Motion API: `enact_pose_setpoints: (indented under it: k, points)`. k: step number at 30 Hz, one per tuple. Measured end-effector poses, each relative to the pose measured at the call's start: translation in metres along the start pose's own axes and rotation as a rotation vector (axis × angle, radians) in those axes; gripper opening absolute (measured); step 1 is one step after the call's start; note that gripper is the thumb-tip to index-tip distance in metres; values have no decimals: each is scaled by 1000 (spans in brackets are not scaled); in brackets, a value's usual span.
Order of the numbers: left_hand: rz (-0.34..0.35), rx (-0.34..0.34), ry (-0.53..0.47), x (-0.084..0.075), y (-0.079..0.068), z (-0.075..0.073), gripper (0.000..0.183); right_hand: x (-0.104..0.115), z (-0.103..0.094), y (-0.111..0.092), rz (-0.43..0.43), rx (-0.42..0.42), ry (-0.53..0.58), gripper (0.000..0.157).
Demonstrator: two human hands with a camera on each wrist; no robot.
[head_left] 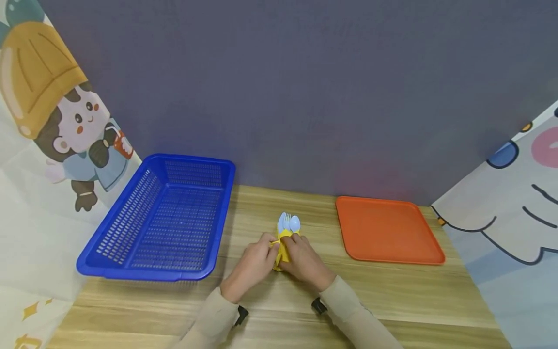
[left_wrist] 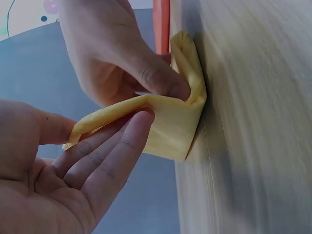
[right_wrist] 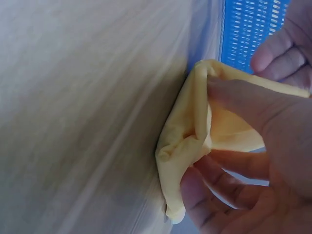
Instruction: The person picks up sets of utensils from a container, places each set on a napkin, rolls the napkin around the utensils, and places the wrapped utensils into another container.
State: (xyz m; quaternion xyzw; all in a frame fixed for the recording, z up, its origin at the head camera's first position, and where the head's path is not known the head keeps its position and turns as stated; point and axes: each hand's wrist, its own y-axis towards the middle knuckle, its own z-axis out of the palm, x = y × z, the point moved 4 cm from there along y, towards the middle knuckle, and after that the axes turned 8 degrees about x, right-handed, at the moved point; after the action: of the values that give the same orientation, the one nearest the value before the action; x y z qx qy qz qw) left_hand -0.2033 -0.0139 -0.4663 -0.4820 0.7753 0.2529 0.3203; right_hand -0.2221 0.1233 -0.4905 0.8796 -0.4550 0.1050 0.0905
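A yellow cloth napkin [head_left: 285, 252] is folded around a pale plastic knife [head_left: 281, 223], fork [head_left: 287, 222] and spoon [head_left: 295, 223], whose upper ends stick out at its far end. My left hand [head_left: 256, 264] pinches a strip of the napkin between thumb and fingers, stretching it out from the bundle, as the left wrist view shows at the napkin [left_wrist: 170, 124]. My right hand [head_left: 307, 261] grips the bundle from the right. In the right wrist view its thumb presses into the folds and its fingers curl under the cloth [right_wrist: 183, 136]. The cutlery's lower parts are hidden inside.
On the left of the wooden table [head_left: 279, 310] stands a blue perforated plastic basket [head_left: 218, 213]. An orange tray [head_left: 388, 232] lies at the right. A grey panel [head_left: 296, 97] rises behind the table, with printed cartoon sheets on both sides.
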Motion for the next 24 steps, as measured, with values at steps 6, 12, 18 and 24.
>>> enact_pose_setpoints:
  k: [6, 12, 18, 24]
  points:
    - [21, 13, -1, -2, 4, 6, 13, -3, 0, 0, 5, -17, 69, 74]
    - [28, 28, 18, -4, 8, 10, 13, -11, -1, -3, 12, 55, 218, 77]
    - [50, 35, 63, -6, 11, 15, 13, -16, -7, -10, -38, 128, 371, 71]
    - [59, 55, 78, -9, 12, 21, 11, -20, -7, -15, -21, 176, 455, 69]
